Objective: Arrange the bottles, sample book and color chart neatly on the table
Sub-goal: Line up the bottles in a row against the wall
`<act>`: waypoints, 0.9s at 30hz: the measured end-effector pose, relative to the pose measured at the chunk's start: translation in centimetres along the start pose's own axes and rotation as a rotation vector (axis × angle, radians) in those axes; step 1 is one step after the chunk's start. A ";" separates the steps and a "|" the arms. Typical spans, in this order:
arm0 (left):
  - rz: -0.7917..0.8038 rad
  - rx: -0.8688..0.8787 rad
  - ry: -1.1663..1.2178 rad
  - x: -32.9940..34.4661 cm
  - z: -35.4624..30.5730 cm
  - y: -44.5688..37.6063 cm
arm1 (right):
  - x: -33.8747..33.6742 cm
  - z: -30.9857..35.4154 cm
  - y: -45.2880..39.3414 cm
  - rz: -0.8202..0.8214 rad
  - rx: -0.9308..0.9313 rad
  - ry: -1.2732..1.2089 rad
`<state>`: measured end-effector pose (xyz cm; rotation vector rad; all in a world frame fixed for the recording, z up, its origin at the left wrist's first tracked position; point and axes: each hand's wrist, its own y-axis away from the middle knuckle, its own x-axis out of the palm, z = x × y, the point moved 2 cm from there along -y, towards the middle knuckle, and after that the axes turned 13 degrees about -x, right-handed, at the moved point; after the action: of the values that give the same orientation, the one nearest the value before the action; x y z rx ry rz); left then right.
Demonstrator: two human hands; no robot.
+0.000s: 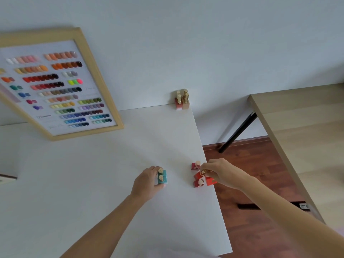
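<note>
On the white table (93, 174), my left hand (147, 181) wraps around two teal bottles (162, 177) with gold caps standing side by side. Near the table's right edge, my right hand (220, 173) pinches the gold cap of a red bottle (198, 175) within a cluster of red bottles (201, 176); one dark red bottle (196, 165) stands just behind it. Several pink and beige bottles (182, 101) stand grouped at the far right corner. The wood-framed color chart (55, 86) leans against the wall at the back left. No sample book is identifiable.
A wooden table (301, 131) with a black leg (238, 133) stands to the right, across a gap of red-brown floor (251, 183). A thin object's edge (7, 178) pokes in at the left border. The white table's right edge runs right beside the red bottles.
</note>
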<state>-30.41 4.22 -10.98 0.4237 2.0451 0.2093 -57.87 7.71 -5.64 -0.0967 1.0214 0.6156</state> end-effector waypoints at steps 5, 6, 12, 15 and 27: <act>-0.027 -0.008 0.022 -1.5 0.3 -2.4 | -5.3 -0.5 -0.3 -0.055 0.033 -0.037; -0.033 -0.007 0.025 -1.8 0.3 -3.1 | -6.5 -0.6 -0.6 -0.077 0.038 -0.041; -0.072 -0.009 0.023 -3.8 -0.2 -8.4 | -11.8 -1.4 -6.1 -0.271 0.050 -0.016; -0.083 -0.023 0.040 -4.7 -0.7 -11.5 | -11.8 -2.5 -10.7 -0.344 0.062 -0.019; -0.115 -0.041 0.117 -6.1 -1.9 -22.4 | -9.6 -5.5 -24.8 -0.375 0.137 -0.010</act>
<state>-34.10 -18.78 -12.28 0.2733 2.1684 0.2095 -52.70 -18.92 -5.78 -0.1597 1.0003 0.2038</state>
